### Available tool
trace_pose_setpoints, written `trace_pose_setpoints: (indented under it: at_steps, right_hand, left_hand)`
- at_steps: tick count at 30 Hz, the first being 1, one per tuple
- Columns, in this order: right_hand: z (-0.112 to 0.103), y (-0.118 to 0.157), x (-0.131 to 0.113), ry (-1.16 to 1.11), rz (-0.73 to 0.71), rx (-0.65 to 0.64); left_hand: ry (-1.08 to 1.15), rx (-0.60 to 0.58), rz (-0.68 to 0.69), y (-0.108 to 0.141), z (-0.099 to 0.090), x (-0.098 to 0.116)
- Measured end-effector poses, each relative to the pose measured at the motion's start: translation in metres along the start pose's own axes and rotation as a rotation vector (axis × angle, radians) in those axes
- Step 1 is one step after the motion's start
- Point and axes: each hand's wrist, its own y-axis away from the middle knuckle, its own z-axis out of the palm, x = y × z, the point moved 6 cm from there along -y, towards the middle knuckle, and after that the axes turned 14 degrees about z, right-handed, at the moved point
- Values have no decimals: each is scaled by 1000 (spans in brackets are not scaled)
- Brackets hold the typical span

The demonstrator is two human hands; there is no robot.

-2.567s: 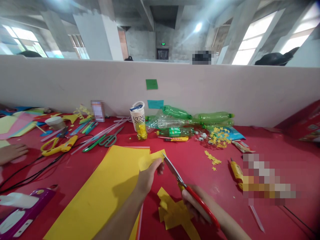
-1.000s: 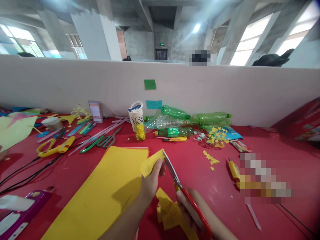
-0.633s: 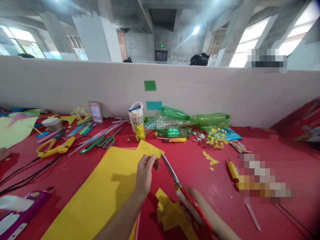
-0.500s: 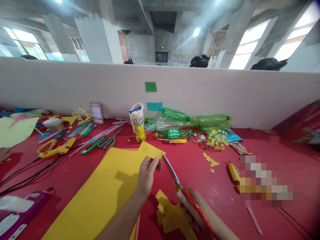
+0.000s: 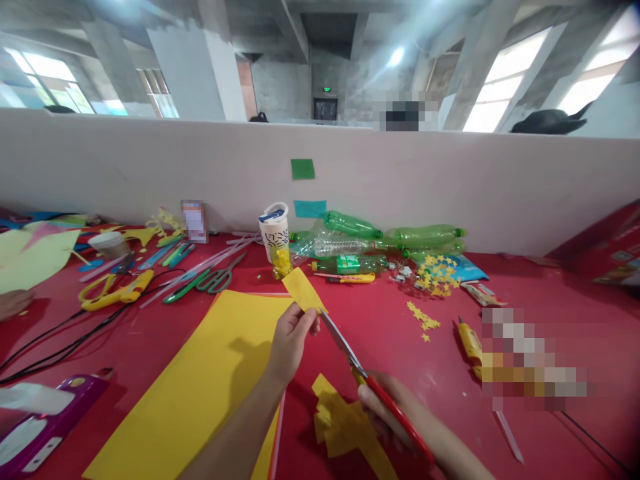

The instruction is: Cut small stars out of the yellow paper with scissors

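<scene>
My left hand (image 5: 293, 337) pinches a small piece of yellow paper (image 5: 303, 288) between thumb and fingers. Red-handled scissors (image 5: 357, 370) are gripped in my right hand (image 5: 387, 403), their blade tips at the paper's lower right edge, close to my left fingertips. Under my left forearm lies a stack of large yellow sheets (image 5: 190, 387), with orange and pale edges showing beneath. Yellow paper scraps (image 5: 345, 423) rest on the red table between my forearms, partly hidden by my right hand.
Green plastic bottles (image 5: 353, 227), a utility knife (image 5: 350, 278) and a paper cup (image 5: 274, 233) line the back. Small yellow stars (image 5: 423, 317) and a glue gun (image 5: 470, 343) lie right. Grey scissors (image 5: 217, 279), a yellow glue gun (image 5: 125, 291) and a purple power strip (image 5: 60, 413) are left.
The small yellow paper has turned in my left hand and now points more toward the upper left. The scissors' tips have shifted slightly left along with it.
</scene>
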Motion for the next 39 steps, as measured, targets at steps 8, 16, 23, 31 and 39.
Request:
trace_pose_setpoints:
  at_steps: [8,16,23,31,39]
  right_hand:
    - [-3,9,-11,-15,91,-18]
    - [2,-1,2,-114,99,-1]
    - [5,-3,5,-145,122,-19]
    - [-4,2,1,33,97,-33]
    - [-9,9,-7,80,88,-56]
  left_hand:
    - [-62,-55,23,1,2,4]
    - [-48,-93,13,0,4,4]
    - [-24,-138,30,-1,5,5]
    - [-30,-165,22,-3,5,5]
    - [-9,-182,-8,-4,2,0]
